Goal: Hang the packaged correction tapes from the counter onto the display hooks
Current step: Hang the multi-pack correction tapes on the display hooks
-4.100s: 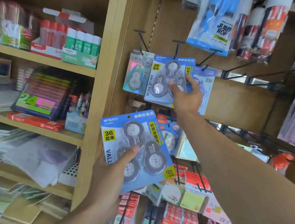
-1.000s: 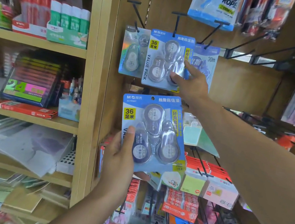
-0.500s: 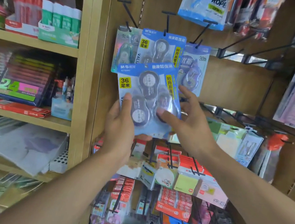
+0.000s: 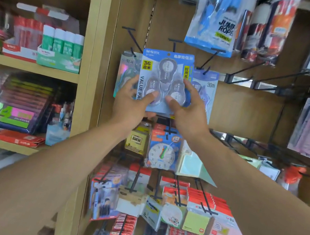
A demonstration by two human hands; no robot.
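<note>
Head view: blue value pack raised to the middle hook, hanging not yet finished.

Judging by its hole sitting right at the black wire display hook (image 4: 174, 43), the blue card-and-blister correction tape pack (image 4: 164, 82) looks nearly threaded, though whether it is fully on I cannot tell; the counter is out of view, so packs left there are unknown; the left hand (image 4: 130, 103) grips the pack's lower left edge, thumb on the blister front; the right hand (image 4: 189, 106) clamps the lower right edge likewise; both arms reach up and forward; an iridescent tape pack (image 4: 126, 71) and a pale "30m" tape pack (image 4: 206, 85) hang beside it.
</note>
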